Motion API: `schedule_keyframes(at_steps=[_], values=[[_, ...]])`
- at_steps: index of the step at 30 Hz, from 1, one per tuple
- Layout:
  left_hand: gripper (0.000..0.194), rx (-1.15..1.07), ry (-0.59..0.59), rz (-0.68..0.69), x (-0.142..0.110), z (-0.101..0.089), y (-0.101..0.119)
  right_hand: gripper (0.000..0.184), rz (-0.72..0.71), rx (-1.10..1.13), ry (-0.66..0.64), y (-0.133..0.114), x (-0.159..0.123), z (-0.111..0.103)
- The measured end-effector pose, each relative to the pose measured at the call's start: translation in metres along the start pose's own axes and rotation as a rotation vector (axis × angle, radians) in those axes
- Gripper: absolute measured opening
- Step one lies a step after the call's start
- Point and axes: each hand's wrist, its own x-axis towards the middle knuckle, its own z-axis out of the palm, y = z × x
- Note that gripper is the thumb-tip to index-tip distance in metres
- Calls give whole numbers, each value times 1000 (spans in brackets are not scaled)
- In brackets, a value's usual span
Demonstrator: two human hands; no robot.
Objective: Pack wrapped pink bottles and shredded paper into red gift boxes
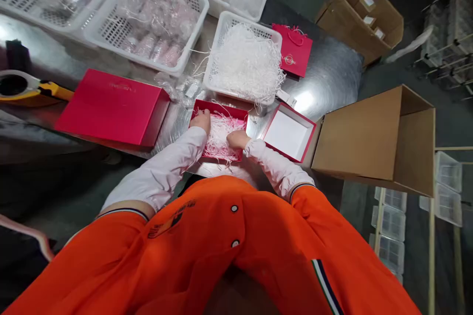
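The open box (239, 113) sits at the near edge of the bench (328, 76), with shredded paper (218, 138) inside. Left along this edge: the closed box (111, 110). Right: the lid (288, 130). Behind: the basket (215, 54), with the bag (296, 51) to its right.

On my feed, the left hand (201, 121) is at the red box's (219, 107) wall, the right hand (237, 139) on its shredded paper (219, 139). The box sits by the table's (328, 76) near edge.
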Motion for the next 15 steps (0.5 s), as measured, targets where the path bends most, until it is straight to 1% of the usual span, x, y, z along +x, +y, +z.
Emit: schedule_keyframes(at_steps=[1, 2, 4, 6, 7, 9, 10, 11, 12, 13, 15], values=[[57, 4, 1, -26, 3, 3, 2, 32, -24, 2, -13, -1, -3, -3], [57, 6, 0, -44, 6, 5, 2, 34, -44, 4, 32, -1, -6, -8], [56, 11, -31, -23, 5, 6, 1, 39, -32, 18, 197, 0, -6, -23], [63, 21, -74, 29, -2, 2, -4, 37, 76, 56, 374, 2, 3, -41], [69, 30, -73, 49, -7, -1, -7, 37, 163, 81, 426, 3, 11, -50], [79, 62, 0, 77, -18, -8, -12, 37, 306, 125, 446, 6, 31, -61], [81, 83, 57, 85, -22, -11, -14, 38, 339, 133, 437, 7, 40, -64], [78, 101, 104, 103, -24, -12, -16, 38, 338, 128, 428, 9, 48, -65], [72, 121, 128, 141, -24, -13, -17, 39, 305, 113, 422, 11, 54, -65], [63, 146, 118, 196, -22, -11, -18, 41, 248, 92, 425, 12, 57, -63], [47, 195, 16, 316, -15, -4, -19, 45, 121, 51, 436, 16, 55, -56]])
